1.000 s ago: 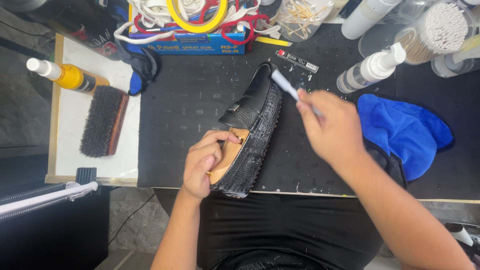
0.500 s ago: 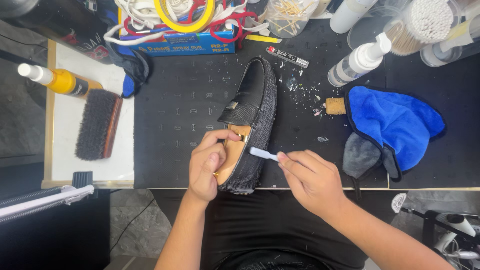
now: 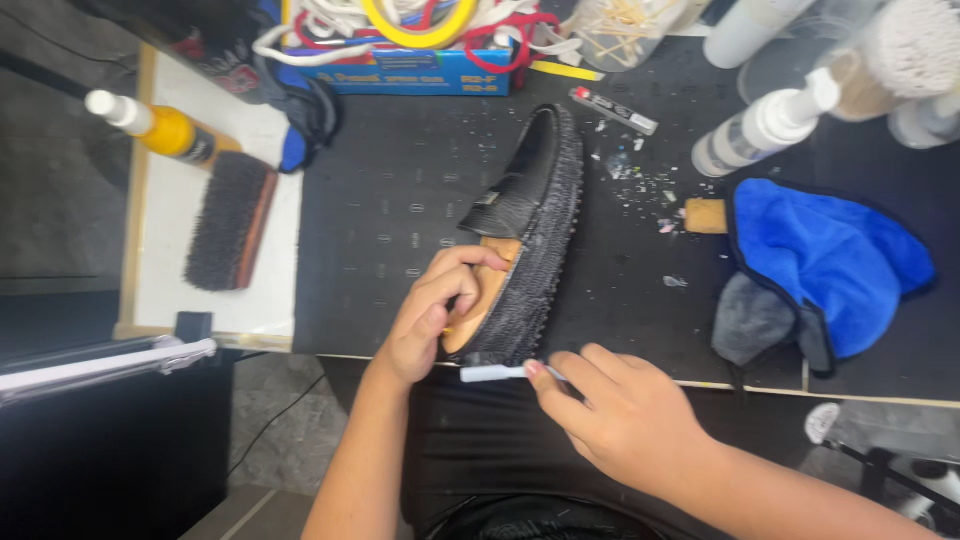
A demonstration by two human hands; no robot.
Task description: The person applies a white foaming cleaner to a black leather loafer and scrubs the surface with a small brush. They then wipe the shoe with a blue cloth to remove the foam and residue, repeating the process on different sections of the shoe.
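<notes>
Head view. A black shoe (image 3: 528,230) lies on its side on the black mat (image 3: 400,200), toe towards the far clutter, heel at the near edge of the mat. The left hand (image 3: 432,312) is curled around the heel opening, fingers hooked over the tan lining and thumb pressed to the rim, pinning the shoe in place. The right hand (image 3: 625,420) is closed in a pinch on a small white brush (image 3: 490,373), whose tip sits at the heel end of the sole, just off the mat's near edge. White residue covers the ribbed sole.

Surroundings: a bristle brush (image 3: 228,222) and a yellow bottle (image 3: 160,126) on the white board to the left; a blue cloth (image 3: 838,258) over a grey cloth (image 3: 752,318) to the right; a white spray bottle (image 3: 765,130) beyond them; flecks of debris on the mat between shoe and cloth.

Risks, as judged: the heel overhangs the mat edge, so a firm stroke there could push the shoe off towards the lap if the left hand's hold slackens. Residue could flick onto the dark clothing below, or smear onto the tan lining, since the fingers rest close beside the wet sole.
</notes>
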